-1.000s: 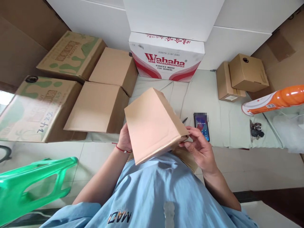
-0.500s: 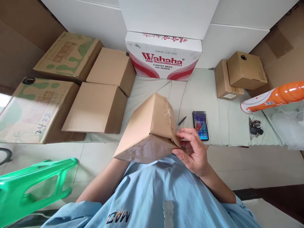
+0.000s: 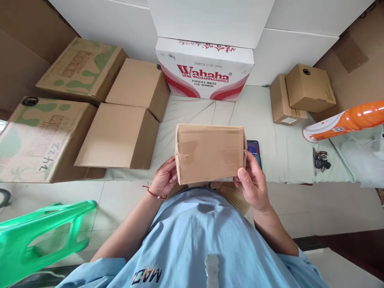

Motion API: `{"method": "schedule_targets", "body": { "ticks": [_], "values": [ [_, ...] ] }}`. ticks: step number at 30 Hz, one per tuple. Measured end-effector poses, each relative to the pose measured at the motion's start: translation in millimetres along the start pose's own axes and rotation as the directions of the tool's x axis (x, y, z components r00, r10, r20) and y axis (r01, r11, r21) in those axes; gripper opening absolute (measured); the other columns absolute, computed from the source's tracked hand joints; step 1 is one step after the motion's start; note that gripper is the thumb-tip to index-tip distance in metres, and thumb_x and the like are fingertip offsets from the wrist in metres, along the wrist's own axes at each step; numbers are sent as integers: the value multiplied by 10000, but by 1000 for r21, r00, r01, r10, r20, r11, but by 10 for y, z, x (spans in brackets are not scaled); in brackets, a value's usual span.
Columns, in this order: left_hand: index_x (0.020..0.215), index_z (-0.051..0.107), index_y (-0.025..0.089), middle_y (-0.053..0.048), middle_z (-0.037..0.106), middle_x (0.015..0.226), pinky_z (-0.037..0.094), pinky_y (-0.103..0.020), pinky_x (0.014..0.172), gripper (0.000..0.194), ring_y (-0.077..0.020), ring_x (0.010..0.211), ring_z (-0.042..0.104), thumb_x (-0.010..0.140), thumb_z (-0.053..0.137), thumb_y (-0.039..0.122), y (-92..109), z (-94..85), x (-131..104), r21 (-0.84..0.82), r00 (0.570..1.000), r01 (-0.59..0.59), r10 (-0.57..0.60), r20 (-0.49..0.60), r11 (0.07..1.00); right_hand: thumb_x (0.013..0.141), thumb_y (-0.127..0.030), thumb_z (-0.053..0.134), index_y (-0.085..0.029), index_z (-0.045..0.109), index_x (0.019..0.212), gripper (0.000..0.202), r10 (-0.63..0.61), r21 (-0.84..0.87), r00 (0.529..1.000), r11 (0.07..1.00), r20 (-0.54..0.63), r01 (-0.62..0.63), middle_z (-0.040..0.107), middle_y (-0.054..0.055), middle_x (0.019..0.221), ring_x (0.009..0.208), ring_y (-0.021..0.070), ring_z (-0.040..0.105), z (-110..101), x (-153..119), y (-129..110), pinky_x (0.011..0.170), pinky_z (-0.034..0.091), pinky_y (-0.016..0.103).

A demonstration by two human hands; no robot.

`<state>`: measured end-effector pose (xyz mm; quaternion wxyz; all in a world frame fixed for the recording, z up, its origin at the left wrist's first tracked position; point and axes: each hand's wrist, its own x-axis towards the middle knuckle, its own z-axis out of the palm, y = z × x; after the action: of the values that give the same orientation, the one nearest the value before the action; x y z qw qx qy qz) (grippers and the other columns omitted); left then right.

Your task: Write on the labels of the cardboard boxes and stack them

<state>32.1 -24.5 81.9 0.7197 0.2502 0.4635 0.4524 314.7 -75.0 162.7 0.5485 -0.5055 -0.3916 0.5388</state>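
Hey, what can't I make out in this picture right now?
Head view:
Left hand: some fingertips, behind the held box.
Phone: lower part, behind the right hand.
Orange bottle: far end, cut off by the right edge.
Green stool: cut off by the left edge.
White label: print too small.

held box [image 3: 211, 154] bk hid, phone [image 3: 254, 149] ptly hidden

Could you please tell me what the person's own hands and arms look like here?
The left hand and right hand are ungloved. The left one wears a thin red cord bracelet with small beads at the wrist. Short light-blue sleeves, matching the shirt, leave the forearms bare.
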Motion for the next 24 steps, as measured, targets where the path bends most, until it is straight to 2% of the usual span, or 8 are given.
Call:
{"method": "schedule_targets", "body": {
  "ticks": [2,4,8,12,16,19,24],
  "values": [
    [999,755,178,46,606,578,378,-172,399,354,-72,421,492,820,922,434,93,-12,-31,-9,999,12,-12,-41,1000,943,-556,802,-349,707,1384,496,43,77,997,996,-58,-38,689,-1,975,599,111,542,-8,28,13,484,490,261],
    [1007,762,178,71,548,525,278,-142,362,414,-41,376,379,771,957,456,197,-14,-98,-21,996,10,-12,-85,1000,910,-583,813,-331,733,1294,467,93,169,989,983,-115,-73,654,-28,884,561,91,510,-27,71,27,437,439,230],
    [1017,819,192,52,552,490,265,-137,373,492,-48,399,373,702,1003,523,390,78,-279,37,980,-56,62,-191,998,824,-550,868,-298,755,1064,366,187,359,967,926,-171,-115,660,-54,795,519,76,499,-92,165,76,402,388,201],
    [963,871,219,39,556,479,245,-152,387,475,-49,426,366,666,1028,555,509,259,-429,131,956,-163,189,-226,978,769,-456,887,-300,755,1021,325,265,479,947,865,-182,-150,642,-84,691,482,79,502,-202,198,191,387,395,184],
    [995,900,245,30,576,500,305,-182,432,433,-67,469,418,713,1010,555,537,358,-556,240,929,-274,321,-182,931,749,-413,868,-307,764,1097,379,317,516,935,834,-160,-195,666,-89,676,452,74,489,-331,158,321,352,370,151],
    [1083,901,258,19,602,538,353,-199,467,371,-80,495,467,844,927,541,519,345,-638,328,911,-332,391,-129,884,704,-413,901,-304,757,1032,374,352,520,924,823,-149,-229,743,-84,754,415,65,495,-378,116,378,318,359,148],
    [1287,850,273,15,593,576,394,-219,519,399,-100,543,510,1010,747,541,559,263,-698,431,891,-408,454,-6,805,762,-581,901,-255,751,919,391,357,423,928,861,-108,-282,757,-47,663,339,95,515,-341,80,434,271,332,179]
  ]
}}
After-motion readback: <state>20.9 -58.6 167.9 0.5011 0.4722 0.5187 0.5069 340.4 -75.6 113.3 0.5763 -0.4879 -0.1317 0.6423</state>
